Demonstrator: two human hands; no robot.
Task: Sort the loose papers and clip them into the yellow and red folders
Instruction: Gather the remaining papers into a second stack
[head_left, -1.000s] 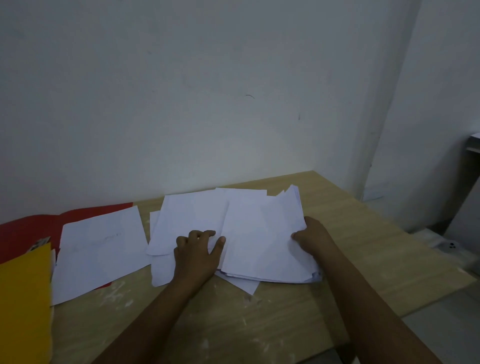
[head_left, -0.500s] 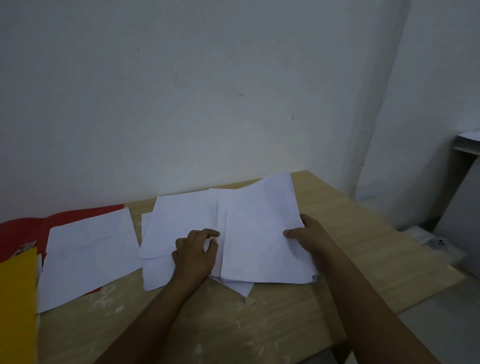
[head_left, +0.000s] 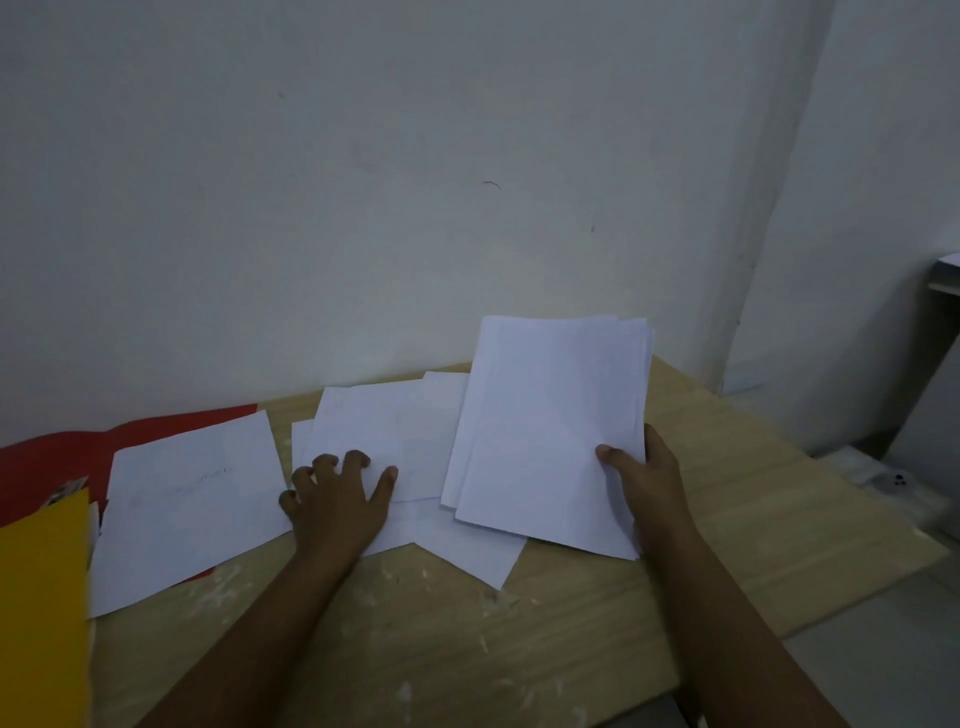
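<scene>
Head view: right hand (head_left: 652, 483) pinches a raised paper stack (head_left: 550, 436); left hand (head_left: 337, 499) presses spread fingers on loose sheets (head_left: 384, 431) on the table (head_left: 467, 649). Square the stack's edges before clipping.

Plain office corner: wooden desk (head_left: 519, 649), bare white wall (head_left: 363, 208), papers (head_left: 550, 431).

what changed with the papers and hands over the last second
The right hand has gathered a stack of papers and tilted it up off the table, far edge raised. The left hand still presses the loose sheets. Red folder, yellow folder and the sheet on it stayed put.
</scene>
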